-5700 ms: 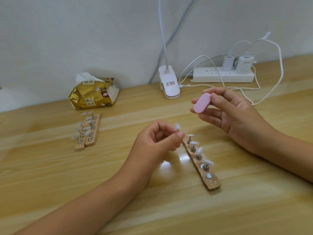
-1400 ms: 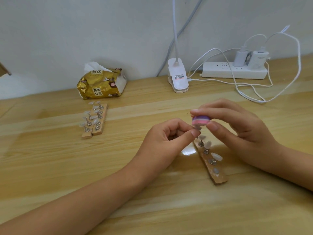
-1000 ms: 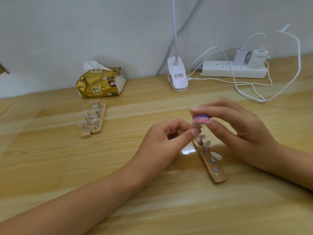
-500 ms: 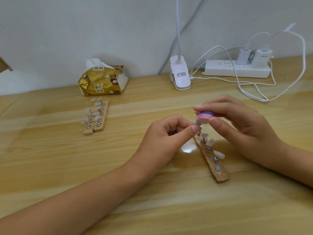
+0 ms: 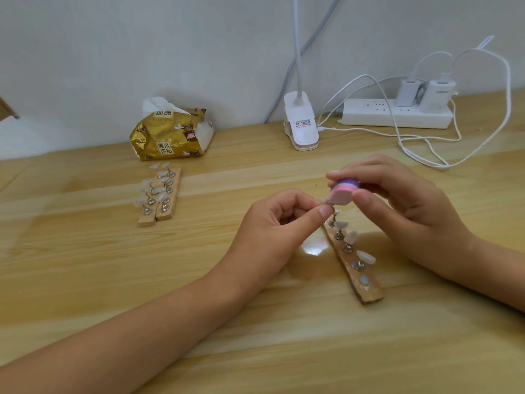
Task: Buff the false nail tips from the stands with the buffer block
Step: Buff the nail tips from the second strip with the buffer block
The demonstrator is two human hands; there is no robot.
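left grip [image 5: 279, 223]: pinching nail tip [image 5: 326, 200], thumb to forefinger
right grip [image 5: 403, 211]: pinching buffer block [image 5: 343, 190], touching tip
desk [image 5: 85, 265]: pale wood; white wall [image 5: 142, 52] behind

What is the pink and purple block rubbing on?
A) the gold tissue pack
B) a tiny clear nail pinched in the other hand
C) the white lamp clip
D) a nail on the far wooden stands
B: the buffer block, gripped by the right hand, rests against the nail tip that the left hand pinches between thumb and finger.
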